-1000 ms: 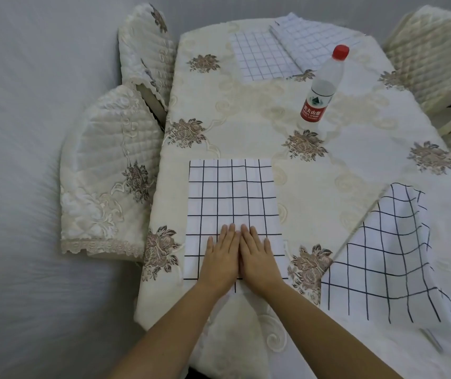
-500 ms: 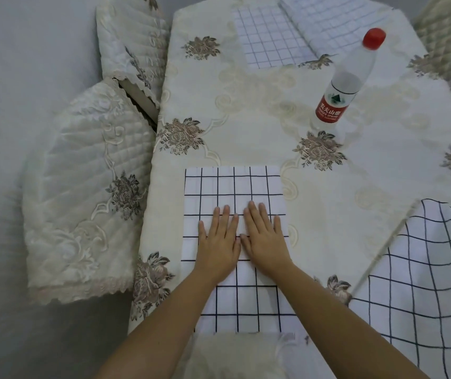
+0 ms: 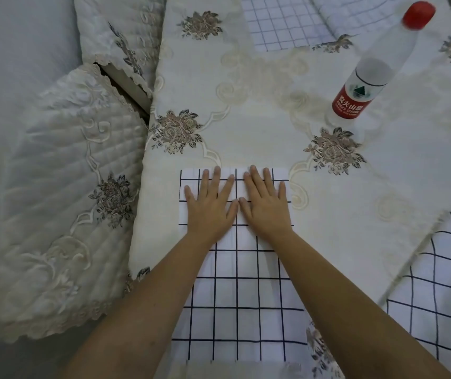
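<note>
Nearest to me, both forearms come in from the bottom edge and cross the folded checked cloth [image 3: 246, 291], a white piece with a wide black grid. It lies flat on the cream embroidered tablecloth [image 3: 259, 127] by the table's left side, its near end reaching the table's front edge.

On the cloth's far end I see the left hand [image 3: 210, 212] and the right hand [image 3: 265, 212] side by side, palms down. The fingers are straight and slightly spread, and the thumbs meet in the middle. Neither hand grips anything; both press flat on the fabric, with the fingertips at the cloth's far edge.

To the right, near the table's front corner, lies a second wide-grid cloth [image 3: 443, 291], rumpled and well apart from the hands. I cannot tell what it rests on.

To the left, just beside the table, stands a chair in a quilted cream cover [image 3: 63, 203], with a second covered chair [image 3: 120, 31] behind it.

Farther on, a clear water bottle [image 3: 374, 69] with a red cap and red label stands upright on the tablecloth, off to the right.

At the far end lies a fine-grid cloth [image 3: 279, 23], with another checked piece [image 3: 361, 12] just to its right.
</note>
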A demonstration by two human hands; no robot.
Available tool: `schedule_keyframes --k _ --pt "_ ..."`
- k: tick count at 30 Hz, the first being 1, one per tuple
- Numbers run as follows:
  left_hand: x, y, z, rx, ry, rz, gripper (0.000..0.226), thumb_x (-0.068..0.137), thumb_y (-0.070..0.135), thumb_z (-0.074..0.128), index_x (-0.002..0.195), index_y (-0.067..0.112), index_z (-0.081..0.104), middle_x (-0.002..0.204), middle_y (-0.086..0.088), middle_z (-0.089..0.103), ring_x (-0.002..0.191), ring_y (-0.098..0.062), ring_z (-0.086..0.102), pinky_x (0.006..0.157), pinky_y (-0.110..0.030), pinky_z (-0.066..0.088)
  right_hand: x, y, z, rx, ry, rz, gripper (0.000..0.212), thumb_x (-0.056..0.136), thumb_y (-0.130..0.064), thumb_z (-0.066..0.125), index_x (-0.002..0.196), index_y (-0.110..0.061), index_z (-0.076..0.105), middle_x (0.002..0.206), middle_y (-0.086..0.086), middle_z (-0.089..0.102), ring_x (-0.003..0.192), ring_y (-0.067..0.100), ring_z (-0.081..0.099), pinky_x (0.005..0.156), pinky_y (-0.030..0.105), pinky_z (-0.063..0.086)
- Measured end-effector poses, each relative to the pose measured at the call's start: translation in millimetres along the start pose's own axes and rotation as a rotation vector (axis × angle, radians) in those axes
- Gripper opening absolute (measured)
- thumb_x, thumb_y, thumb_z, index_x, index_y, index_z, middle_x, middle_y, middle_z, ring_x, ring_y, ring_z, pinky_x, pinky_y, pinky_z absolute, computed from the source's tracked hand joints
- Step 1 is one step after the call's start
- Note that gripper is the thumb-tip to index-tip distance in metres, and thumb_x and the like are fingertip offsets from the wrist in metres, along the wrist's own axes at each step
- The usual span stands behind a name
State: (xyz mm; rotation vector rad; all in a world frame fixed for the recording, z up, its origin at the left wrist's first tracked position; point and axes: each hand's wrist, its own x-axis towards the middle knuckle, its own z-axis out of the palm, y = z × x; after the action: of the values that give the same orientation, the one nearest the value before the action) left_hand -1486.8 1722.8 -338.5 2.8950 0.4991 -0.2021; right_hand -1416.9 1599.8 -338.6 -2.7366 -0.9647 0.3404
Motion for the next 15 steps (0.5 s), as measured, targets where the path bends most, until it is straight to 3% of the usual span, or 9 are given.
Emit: schedule_keyframes --k 4,7,9,13,15 --pt "6.1 -27.0 -4.7 -0.049 0.032 -0.143 0.07 0.084 0.055 0.011 0.148 0.025 0.017 0.158 -0.004 0.007 0.146 -0.024 0.006 0.11 -0.06 0.012 2.9 25.1 -7.6 -0.026 0.014 0.074 0.073 0.083 -0.052 0.001 0.149 -0.021 0.005 0.158 -0.004 -0.002 0.145 0.019 -0.005 0.115 0.049 0.001" --pt "4.3 -47.3 -8.9 -0.054 0.022 -0.217 0.067 0.087 0.05 0.012 0.149 0.025 0.006 0.158 -0.001 -0.005 0.146 -0.019 -0.005 0.113 -0.056 0.003 1.4 44.9 -13.3 -0.038 0.012 0.166 0.076 0.079 -0.052 -0.007 0.149 -0.022 -0.001 0.157 -0.006 -0.008 0.145 0.016 -0.009 0.115 0.046 -0.001" --pt "2.5 -54.8 -11.8 -0.047 0.023 -0.217 0.066 0.089 0.045 0.013 0.149 0.021 0.005 0.158 -0.001 -0.004 0.146 -0.019 -0.005 0.113 -0.056 0.003 -0.2 54.0 -16.5 -0.022 0.032 0.202 0.072 0.082 -0.049 -0.005 0.149 -0.021 0.0 0.157 -0.006 -0.006 0.145 0.015 -0.007 0.115 0.046 0.0" --pt "2.3 -49.2 -16.8 -0.072 0.037 -0.25 0.06 0.094 0.036 0.013 0.149 0.011 0.01 0.158 -0.007 -0.001 0.146 -0.023 -0.002 0.114 -0.055 0.004 0.1 53.5 -26.8 0.186 0.077 0.258 0.054 0.096 -0.031 0.015 0.148 -0.018 0.012 0.158 -0.003 0.006 0.146 0.016 0.001 0.115 0.046 -0.001" --pt "4.6 -30.6 -22.2 -0.074 0.108 -0.201 0.061 0.091 0.03 0.014 0.145 0.004 0.023 0.156 -0.013 0.014 0.145 -0.027 0.012 0.112 -0.055 0.013 4.0 41.4 -32.3 0.299 0.115 0.281 0.049 0.1 -0.02 0.024 0.148 -0.013 0.017 0.157 0.001 0.01 0.146 0.019 0.003 0.115 0.046 -0.001"
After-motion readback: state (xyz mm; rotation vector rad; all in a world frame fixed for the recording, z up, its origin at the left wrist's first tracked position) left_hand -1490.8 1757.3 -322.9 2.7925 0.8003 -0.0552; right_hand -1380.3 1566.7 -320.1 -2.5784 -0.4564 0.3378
